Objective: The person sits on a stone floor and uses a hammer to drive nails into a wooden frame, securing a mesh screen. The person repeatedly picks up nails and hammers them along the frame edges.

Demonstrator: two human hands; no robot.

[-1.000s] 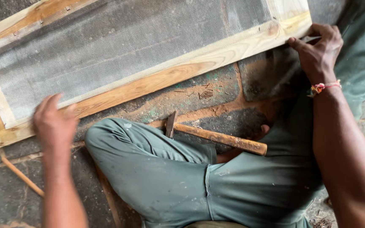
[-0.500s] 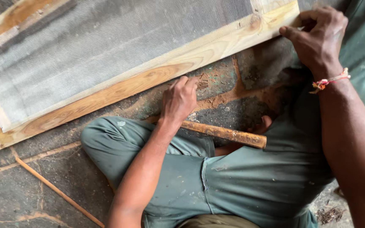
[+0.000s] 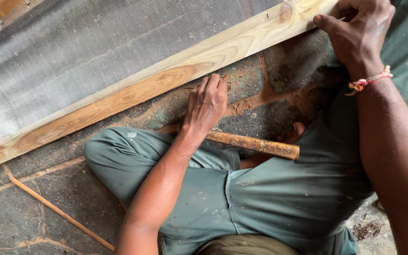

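Grey-green trousers [image 3: 175, 198], dusty, pale smudges near knee. Bare forearms, no sleeves. Red-and-yellow thread band [image 3: 368, 81] around right wrist, upper right of frame. Olive waistband at bottom edge.

Frame [image 3: 133, 94] lies on floor ahead of crossed legs; hammer [image 3: 253, 144] between frame and legs; stick [image 3: 60, 212] left.

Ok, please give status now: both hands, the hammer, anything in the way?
Left hand on ground above hammer, not gripping it. Right hand pinching at frame corner. Hammer lies across leg. Nothing in the way.
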